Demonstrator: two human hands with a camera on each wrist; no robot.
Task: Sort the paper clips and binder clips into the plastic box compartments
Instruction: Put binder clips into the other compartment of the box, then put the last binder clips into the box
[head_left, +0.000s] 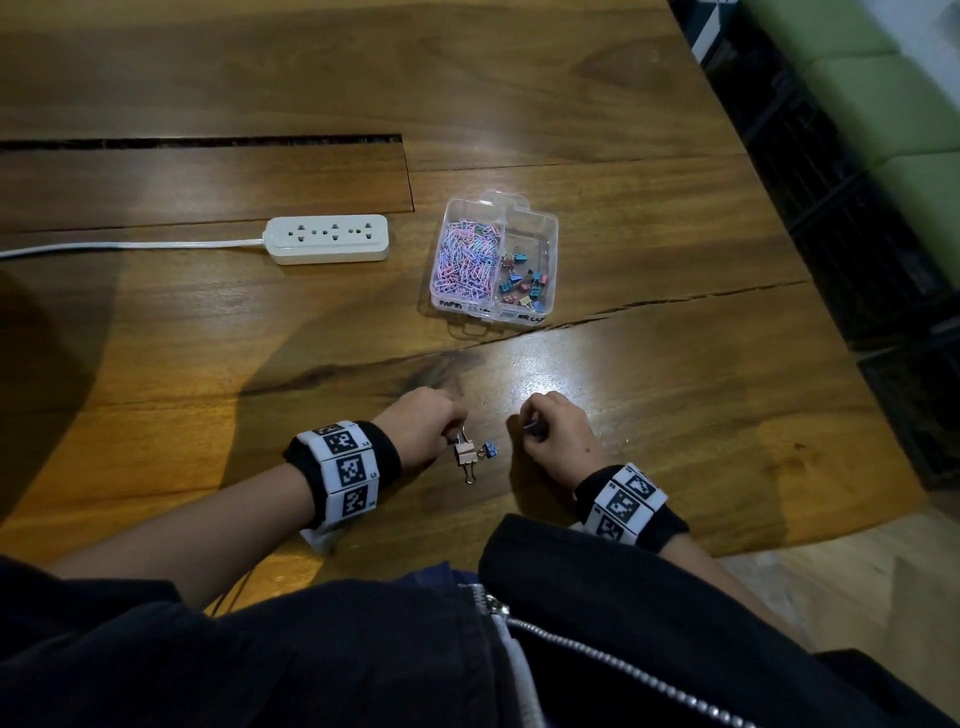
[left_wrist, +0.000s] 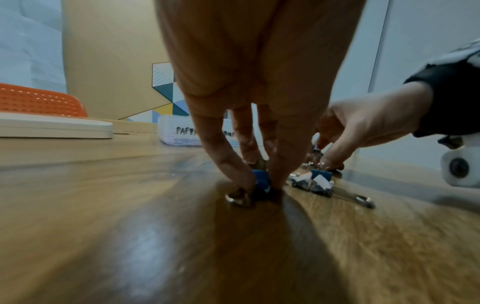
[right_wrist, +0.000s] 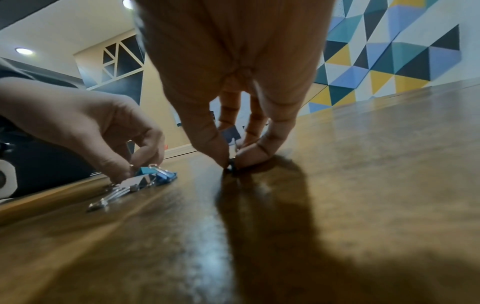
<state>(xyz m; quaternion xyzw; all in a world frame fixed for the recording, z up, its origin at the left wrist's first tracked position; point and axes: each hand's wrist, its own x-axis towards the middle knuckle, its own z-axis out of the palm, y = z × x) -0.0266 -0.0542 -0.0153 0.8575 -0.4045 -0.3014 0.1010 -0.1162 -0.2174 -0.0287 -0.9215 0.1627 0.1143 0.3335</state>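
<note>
Near the table's front edge my left hand (head_left: 456, 434) (left_wrist: 261, 185) pinches a blue binder clip (left_wrist: 261, 180) against the wood. Just right of it lie a pink binder clip (head_left: 464, 455) and another blue binder clip (head_left: 489, 449) (right_wrist: 166, 175). My right hand (head_left: 532, 431) (right_wrist: 231, 162) has its fingertips on the table and pinches a purple-blue binder clip (head_left: 535, 428) (right_wrist: 231, 133). Farther back stands the clear plastic box (head_left: 550, 228) (left_wrist: 176, 131). Pastel paper clips (head_left: 467, 254) fill its left compartment, and several binder clips (head_left: 522, 283) lie in the right one.
A white power strip (head_left: 327, 239) (left_wrist: 52, 127) with its cord lies left of the box. A long crack (head_left: 623, 312) runs across the wooden table between box and hands. The table edge falls away on the right. An orange chair back (left_wrist: 39, 100) stands beyond the far side.
</note>
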